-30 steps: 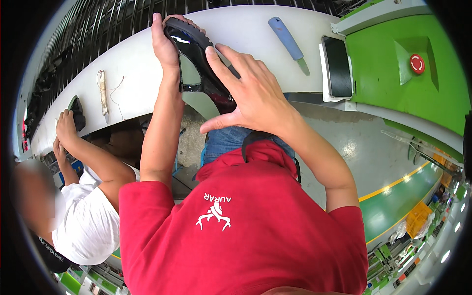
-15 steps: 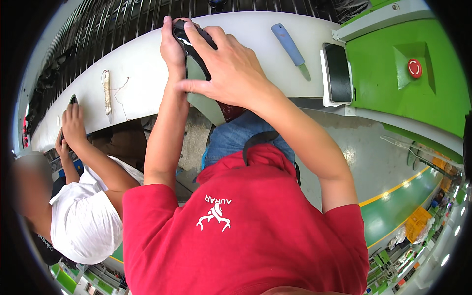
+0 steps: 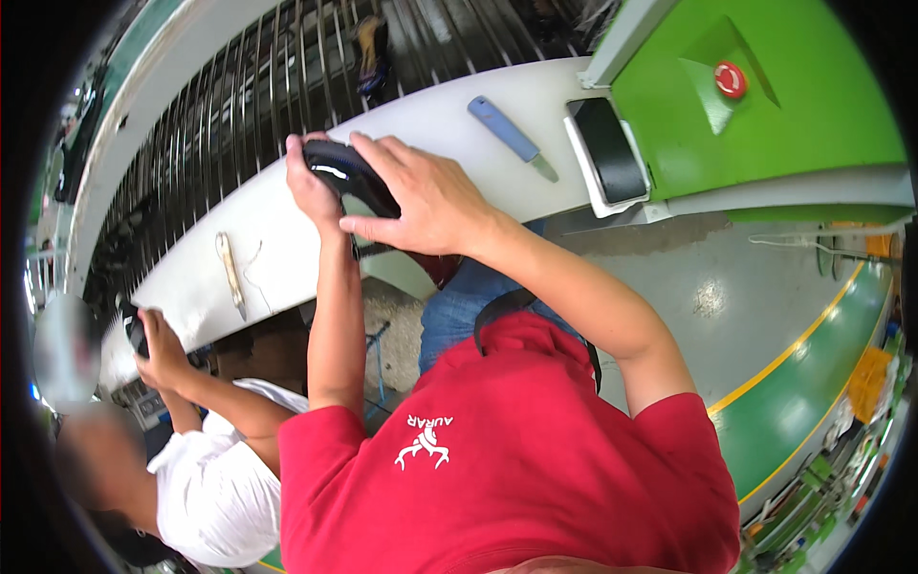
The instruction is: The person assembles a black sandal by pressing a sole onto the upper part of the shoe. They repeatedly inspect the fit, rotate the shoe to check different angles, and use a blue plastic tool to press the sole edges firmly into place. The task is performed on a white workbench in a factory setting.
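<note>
Lowered since the earlier frame, the glossy black shoe (image 3: 346, 177) now sits at the white bench (image 3: 449, 143) edge, curved and shiny. Left hand (image 3: 311, 187) grips its near end; right hand (image 3: 421, 196) clasps over its top. Nearby lie a blue-handled knife (image 3: 512, 137) and a phone (image 3: 612, 153).

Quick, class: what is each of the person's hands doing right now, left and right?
Left hand: closed on the far end of the glossy black shoe.
Right hand: fingers spread, pressing on the same shoe.
</note>
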Tool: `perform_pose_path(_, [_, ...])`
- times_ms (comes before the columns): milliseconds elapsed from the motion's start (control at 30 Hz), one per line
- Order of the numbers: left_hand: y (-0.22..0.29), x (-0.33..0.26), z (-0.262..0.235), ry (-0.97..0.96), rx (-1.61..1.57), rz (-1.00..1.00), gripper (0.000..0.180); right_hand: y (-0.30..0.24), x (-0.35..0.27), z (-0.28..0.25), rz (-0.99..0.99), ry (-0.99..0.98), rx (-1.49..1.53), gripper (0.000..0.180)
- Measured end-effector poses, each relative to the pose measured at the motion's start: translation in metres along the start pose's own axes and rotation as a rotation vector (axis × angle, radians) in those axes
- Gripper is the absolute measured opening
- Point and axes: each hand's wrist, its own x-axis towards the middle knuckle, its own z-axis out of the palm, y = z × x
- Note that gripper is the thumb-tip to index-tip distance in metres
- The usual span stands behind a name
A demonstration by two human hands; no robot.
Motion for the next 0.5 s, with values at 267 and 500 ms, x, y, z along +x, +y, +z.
perform_pose_path(267, [0.107,-0.048,0.055,-0.336,0.058,0.176,0.065,-0.018,0.001,-0.043,0.054,0.206,0.153,0.081])
perform_pose_path(500, [0.077,-0.106,0.044,-0.521,-0.056,0.148,0.094,0.038,-0.014,-0.04,0.244,0.477,0.713,0.061])
